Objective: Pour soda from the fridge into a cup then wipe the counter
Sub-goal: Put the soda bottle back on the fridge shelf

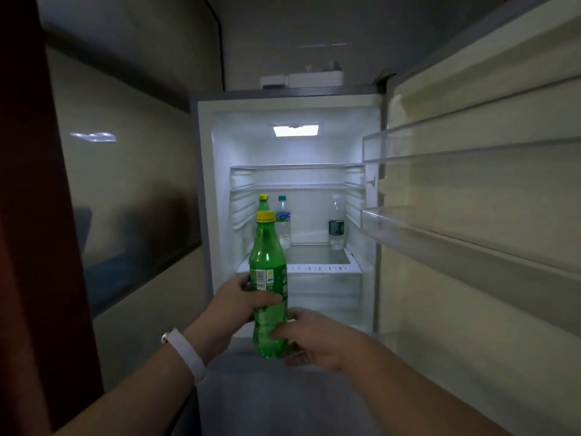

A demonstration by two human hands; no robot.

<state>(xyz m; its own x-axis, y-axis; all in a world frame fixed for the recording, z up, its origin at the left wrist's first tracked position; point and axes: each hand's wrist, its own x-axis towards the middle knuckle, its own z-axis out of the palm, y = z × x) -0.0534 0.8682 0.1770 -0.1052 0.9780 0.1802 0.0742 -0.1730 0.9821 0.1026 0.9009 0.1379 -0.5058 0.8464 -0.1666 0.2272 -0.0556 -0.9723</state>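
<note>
The fridge (204,184) stood open and lit inside, its door (471,234) swung wide to the right with two clear door shelves (440,143) showing. On top of the fridge lay some white boxes (308,78). Inside, a glass shelf (317,256) carried three bottles.

In front of the opening, outside the compartment and above the lower part of the fridge, the green soda bottle (268,265) with a yellow cap was held upright. The left hand (239,306) was clasped round its middle at the label, fingers wrapped across the front. The right hand (314,338) held the lower body of the bottle near its base, thumb lying across the green plastic.

Directly behind the held bottle, on the glass shelf, stood a second green bottle (263,202) with a yellow cap, just beside a clear water bottle (283,228) with a teal cap. Farther right stood a clear bottle with a dark green label (336,226).

A white wristband (188,350) circled the left wrist.
</note>
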